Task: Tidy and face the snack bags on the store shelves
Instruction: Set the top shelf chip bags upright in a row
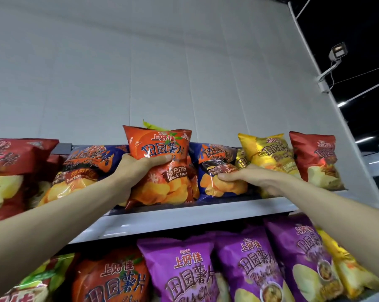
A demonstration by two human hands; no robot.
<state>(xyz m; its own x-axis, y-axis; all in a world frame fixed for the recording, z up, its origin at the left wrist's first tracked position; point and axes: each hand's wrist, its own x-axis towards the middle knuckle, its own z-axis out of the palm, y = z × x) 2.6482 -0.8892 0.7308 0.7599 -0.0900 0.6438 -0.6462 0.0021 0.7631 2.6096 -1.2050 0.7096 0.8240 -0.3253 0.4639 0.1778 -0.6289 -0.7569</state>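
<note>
Shelf [184,214] below white wall [140,73], left hand [136,168] gripping orange bag [160,144], right hand [249,177] pinching blue bag [214,155]

White panelled wall [140,62], security camera [338,52], dark ceiling [358,18]

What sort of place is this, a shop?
Probably a shop's snack aisle: white shelves crammed with branded crisp bags, like the orange tomato bag in the left hand, and a security camera mounted above.

The chip bags [158,144] are made of glossy, crinkled plastic film. The shelf [184,216] is coated in smooth, slightly shiny white, and the wall panels [140,73] are left matt.
</note>
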